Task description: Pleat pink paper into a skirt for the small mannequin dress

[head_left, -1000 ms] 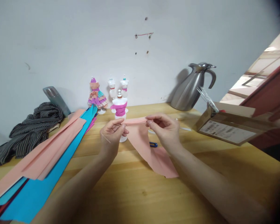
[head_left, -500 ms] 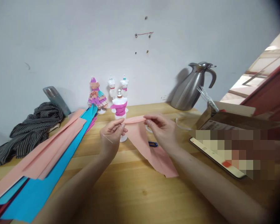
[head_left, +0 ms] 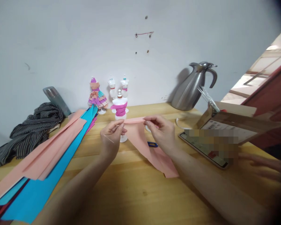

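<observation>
Pinched at its folded top edge, the pink paper point(head_left: 136, 134) is held between the left hand point(head_left: 112, 137) and the right hand point(head_left: 161, 132), above the table point(head_left: 131, 187), near the small doll shape point(head_left: 120, 107).

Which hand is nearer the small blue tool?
The right. In the picture, the right hand is just above and to the right of the small blue tool; the left hand is farther off, to its left, across the pink strip.

wooden table point(head_left: 140, 193) with scarf point(head_left: 37, 131), jug point(head_left: 188, 90), box point(head_left: 231, 129)
</observation>
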Action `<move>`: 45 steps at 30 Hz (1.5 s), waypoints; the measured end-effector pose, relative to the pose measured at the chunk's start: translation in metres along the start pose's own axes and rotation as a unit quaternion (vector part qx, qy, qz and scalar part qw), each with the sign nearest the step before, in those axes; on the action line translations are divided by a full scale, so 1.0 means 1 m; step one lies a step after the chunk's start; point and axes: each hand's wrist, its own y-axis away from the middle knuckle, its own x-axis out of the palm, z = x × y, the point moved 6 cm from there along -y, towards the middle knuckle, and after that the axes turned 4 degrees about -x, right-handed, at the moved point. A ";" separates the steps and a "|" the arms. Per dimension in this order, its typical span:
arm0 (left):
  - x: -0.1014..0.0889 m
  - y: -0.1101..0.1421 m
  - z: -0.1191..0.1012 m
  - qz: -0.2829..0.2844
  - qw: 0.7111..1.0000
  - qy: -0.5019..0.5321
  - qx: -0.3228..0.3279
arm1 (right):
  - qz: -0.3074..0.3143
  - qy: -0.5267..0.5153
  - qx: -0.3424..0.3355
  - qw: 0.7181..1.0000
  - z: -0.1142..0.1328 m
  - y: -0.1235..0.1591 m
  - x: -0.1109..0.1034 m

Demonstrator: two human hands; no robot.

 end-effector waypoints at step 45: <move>0.001 0.003 -0.003 0.016 0.996 0.075 -0.044 | 0.007 -0.151 0.047 0.987 0.010 -0.006 -0.001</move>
